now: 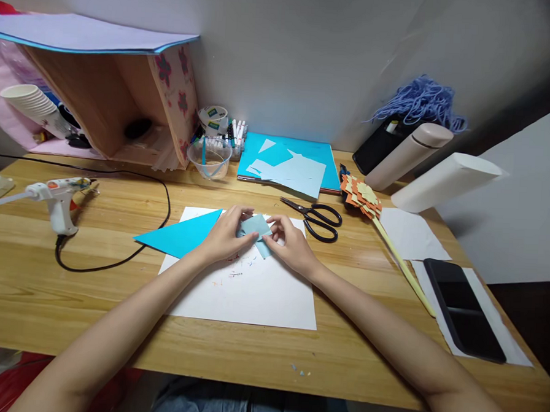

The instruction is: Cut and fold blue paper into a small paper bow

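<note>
in the middle of the frame i hold a small folded piece of pale blue paper (258, 223), flat and matte with straight creased edges, a narrow strip of it pointing down. beneath it a smooth white sheet (251, 300), flecked with coloured marks, lies on the wood-grained bench (89, 313). a stiff turquoise paper triangle (181, 233) tapers to a point at centre left, and scissors (306, 211) with black looped handles lie just right of centre, above the sheet. my left hand (231, 235) is curled, thumb and fingers pinching the paper's left side; my right hand (292, 244) is half closed, pinching its right edge between thumb and forefinger, the other fingers bent inward.
</note>
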Demonstrator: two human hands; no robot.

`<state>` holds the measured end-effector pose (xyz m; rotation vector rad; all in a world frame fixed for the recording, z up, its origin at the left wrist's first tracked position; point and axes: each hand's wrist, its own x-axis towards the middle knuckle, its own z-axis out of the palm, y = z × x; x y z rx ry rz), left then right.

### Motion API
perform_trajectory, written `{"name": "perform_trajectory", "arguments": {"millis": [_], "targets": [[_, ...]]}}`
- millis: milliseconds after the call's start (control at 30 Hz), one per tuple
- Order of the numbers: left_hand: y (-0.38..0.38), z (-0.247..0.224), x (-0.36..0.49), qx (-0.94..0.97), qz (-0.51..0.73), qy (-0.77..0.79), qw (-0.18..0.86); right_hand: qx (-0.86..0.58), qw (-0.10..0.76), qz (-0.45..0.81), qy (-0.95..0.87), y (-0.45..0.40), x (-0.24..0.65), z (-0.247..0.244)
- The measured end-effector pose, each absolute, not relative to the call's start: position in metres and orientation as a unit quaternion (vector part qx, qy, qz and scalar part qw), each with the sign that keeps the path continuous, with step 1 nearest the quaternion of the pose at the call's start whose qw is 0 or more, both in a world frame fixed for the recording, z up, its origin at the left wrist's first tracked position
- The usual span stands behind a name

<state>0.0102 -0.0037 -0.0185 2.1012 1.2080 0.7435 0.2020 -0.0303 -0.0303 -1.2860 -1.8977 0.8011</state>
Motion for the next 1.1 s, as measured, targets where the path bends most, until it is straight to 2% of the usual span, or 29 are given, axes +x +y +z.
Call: {"name": "perform_trajectory", "arguments": {"millis": [167,233,333,467,1100], "targets": [[-0.005,-0.021,0.015,0.801,0.322,0.452,0.224,-0.471,0.383,0.232,-0.76,-0.026,0.216,-0.027],[-0.006,-0.019,0.013,0.831,0.331,0.407,0.185,-0.375,0.323,0.237,-0.836,-0.024,0.224,-0.024],[-0.008,-0.015,0.01,0.909,0.265,0.291,0.14,-0.308,0.259,0.217,-0.889,-0.021,0.231,-0.021],[-0.009,-0.016,0.008,0.955,0.175,0.224,0.084,-0.302,0.247,0.176,-0.904,-0.019,0.231,-0.024],[-0.017,-0.015,0.02,0.951,0.16,0.26,0.042,-0.309,0.272,0.186,-0.892,-0.016,0.233,-0.029]]}}
